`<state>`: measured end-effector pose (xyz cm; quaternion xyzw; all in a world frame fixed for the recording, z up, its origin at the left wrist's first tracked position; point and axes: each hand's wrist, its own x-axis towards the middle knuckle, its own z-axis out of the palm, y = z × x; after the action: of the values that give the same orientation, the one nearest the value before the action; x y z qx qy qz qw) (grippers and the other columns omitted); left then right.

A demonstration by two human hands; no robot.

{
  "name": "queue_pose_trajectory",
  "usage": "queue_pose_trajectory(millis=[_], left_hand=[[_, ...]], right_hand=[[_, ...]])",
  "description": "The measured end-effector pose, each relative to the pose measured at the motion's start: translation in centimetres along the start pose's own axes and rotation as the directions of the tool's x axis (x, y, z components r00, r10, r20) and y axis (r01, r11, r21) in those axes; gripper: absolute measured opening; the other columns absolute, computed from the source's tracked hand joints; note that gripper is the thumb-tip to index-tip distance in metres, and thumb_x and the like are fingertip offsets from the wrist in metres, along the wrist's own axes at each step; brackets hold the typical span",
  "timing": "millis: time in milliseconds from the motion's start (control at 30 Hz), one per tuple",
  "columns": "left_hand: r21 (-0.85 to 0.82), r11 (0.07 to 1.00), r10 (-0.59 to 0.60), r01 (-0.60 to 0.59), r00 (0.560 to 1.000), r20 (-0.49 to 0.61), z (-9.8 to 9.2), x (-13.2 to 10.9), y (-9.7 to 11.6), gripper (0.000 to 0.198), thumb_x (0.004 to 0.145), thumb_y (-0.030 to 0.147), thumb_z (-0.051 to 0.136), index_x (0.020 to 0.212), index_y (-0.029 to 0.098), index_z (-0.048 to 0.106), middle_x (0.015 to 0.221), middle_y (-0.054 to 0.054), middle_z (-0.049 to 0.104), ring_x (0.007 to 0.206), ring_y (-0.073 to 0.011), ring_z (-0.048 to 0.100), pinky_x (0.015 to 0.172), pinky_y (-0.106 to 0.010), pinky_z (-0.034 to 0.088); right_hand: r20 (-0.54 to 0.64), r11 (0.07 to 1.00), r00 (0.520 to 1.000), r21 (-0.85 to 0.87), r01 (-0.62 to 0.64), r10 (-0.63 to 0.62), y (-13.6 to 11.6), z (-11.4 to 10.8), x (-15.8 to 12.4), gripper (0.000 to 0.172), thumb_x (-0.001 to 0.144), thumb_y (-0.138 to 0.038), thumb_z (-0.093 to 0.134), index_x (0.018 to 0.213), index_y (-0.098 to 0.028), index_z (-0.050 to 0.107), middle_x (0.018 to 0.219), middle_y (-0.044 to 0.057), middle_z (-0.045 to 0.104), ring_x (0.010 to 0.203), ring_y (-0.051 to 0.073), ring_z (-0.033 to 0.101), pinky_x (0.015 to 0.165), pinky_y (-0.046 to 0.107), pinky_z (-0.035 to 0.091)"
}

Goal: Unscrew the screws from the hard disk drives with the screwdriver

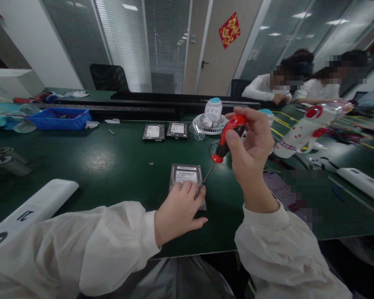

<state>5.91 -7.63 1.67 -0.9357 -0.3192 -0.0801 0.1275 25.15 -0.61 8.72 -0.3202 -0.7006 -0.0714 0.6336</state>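
A hard drive [185, 169] with a white label lies on the green table in front of me. My left hand [182, 206] rests over its lower part, fingers stretched out and thumb apart, covering much of the label. In my right hand [252, 147] is a screwdriver [220, 150] with a red and black handle, fingers wrapped round the grip. Its shaft slants down to the drive's right edge, beside my left index finger. The tip's exact contact is too small to make out. A few tiny screws [151, 163] lie left of the drive.
Two more hard drives, one on the left [153, 132] and one on the right [177, 130], lie farther back. Behind them stand a white fan [213, 111] and a blue tray [62, 119]. A phone [279, 187] and a bottle [302, 128] are at right. Co-workers sit beyond.
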Motion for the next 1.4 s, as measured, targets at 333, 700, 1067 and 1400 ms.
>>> queue_pose_trajectory(millis=[333, 700, 1067, 1400], left_hand=[[-0.006, 1.0, -0.004, 0.004, 1.0, 0.026, -0.27, 0.09, 0.01, 0.075, 0.096, 0.066, 0.049, 0.146, 0.011, 0.053, 0.123, -0.019, 0.062, 0.107, -0.032, 0.056, 0.084, -0.043, 0.044], [0.009, 1.0, -0.001, 0.001, 1.0, 0.009, -0.1, -0.05, 0.05, 0.076, 0.096, 0.067, 0.049, 0.147, 0.01, 0.053, 0.121, -0.019, 0.062, 0.106, -0.032, 0.056, 0.083, -0.043, 0.044], [0.012, 1.0, -0.003, 0.003, 1.0, 0.011, -0.1, 0.06, -0.02, 0.076, 0.096, 0.067, 0.049, 0.147, 0.011, 0.053, 0.122, -0.019, 0.062, 0.107, -0.0323, 0.055, 0.084, -0.043, 0.043], [0.007, 1.0, -0.001, 0.001, 1.0, -0.01, 0.01, 0.01, -0.01, 0.075, 0.095, 0.067, 0.05, 0.145, 0.01, 0.054, 0.121, -0.018, 0.062, 0.106, -0.0323, 0.056, 0.083, -0.043, 0.044]], right_hand=[[0.05, 1.0, 0.999, -0.001, -0.007, 0.007, 0.04, -0.23, -0.04, 0.044, 0.097, -0.044, 0.056, 0.14, -0.037, 0.057, 0.127, 0.005, 0.067, 0.113, 0.028, 0.064, 0.103, 0.057, 0.051], [0.008, 1.0, 1.0, 0.03, 0.0, 0.0, 0.2, 0.44, 0.02, 0.055, 0.09, -0.045, 0.067, 0.141, -0.035, 0.05, 0.128, 0.005, 0.063, 0.113, 0.026, 0.067, 0.103, 0.056, 0.053], [-0.034, 0.993, 0.995, -0.068, 0.095, -0.097, 0.63, 0.21, 0.23, 0.046, 0.082, -0.041, 0.076, 0.124, -0.031, 0.06, 0.112, 0.005, 0.061, 0.105, 0.024, 0.06, 0.093, 0.048, 0.054], [0.043, 0.999, 0.999, 0.023, 0.029, -0.03, 0.5, 0.12, -0.09, 0.04, 0.095, -0.039, 0.06, 0.135, -0.032, 0.059, 0.127, 0.006, 0.064, 0.116, 0.026, 0.062, 0.103, 0.053, 0.051]])
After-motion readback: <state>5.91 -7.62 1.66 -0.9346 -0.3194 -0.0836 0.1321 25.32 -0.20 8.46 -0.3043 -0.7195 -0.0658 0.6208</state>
